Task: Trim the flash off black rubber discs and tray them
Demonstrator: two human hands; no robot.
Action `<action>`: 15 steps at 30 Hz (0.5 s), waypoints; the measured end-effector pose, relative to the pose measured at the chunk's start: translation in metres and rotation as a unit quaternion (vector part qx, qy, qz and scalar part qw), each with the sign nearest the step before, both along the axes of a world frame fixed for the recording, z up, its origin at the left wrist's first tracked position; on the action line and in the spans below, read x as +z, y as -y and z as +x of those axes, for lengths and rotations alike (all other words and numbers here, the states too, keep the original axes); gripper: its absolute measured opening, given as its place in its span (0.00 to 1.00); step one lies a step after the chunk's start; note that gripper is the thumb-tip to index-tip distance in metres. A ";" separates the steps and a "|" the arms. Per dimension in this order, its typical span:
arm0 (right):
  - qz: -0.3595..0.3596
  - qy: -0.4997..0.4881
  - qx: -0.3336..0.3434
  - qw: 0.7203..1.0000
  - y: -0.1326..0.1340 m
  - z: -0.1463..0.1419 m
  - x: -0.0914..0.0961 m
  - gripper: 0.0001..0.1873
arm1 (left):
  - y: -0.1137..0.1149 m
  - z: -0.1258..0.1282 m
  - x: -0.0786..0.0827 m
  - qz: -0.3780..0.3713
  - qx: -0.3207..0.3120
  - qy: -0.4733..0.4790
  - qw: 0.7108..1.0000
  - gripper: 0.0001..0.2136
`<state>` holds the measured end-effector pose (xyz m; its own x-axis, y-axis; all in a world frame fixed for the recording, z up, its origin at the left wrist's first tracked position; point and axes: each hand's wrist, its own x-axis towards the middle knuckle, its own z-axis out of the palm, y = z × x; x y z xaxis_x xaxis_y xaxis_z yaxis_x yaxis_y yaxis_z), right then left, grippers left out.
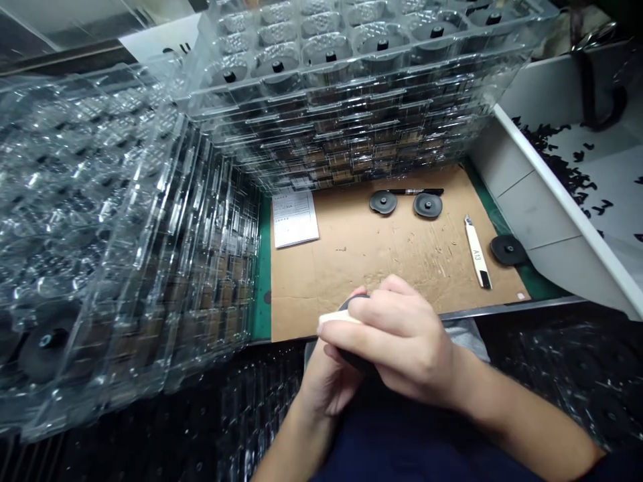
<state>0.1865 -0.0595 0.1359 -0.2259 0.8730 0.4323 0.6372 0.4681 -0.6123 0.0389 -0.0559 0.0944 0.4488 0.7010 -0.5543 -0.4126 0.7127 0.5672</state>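
In front of my body, my left hand is closed around a black round disc, seen only in part between my fingers. Above it my right hand is closed on a cream-coloured tool, which looks like a utility knife handle; no blade shows. My right fingers also press against the disc. Two similar discs with small centre hubs, a left one and a right one, lie on the cardboard. A cream utility knife marked A13 rests to the right.
Clear plastic trays are stacked high at the back and left; some cells hold discs. A black marker, a printed slip and another disc lie around the cardboard. At right, a white bin holds black scraps.
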 end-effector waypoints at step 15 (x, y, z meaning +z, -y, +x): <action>-0.368 -0.206 -0.112 0.900 0.046 0.027 -0.078 0.12 | -0.006 -0.013 0.013 0.008 -0.024 0.082 0.996 0.24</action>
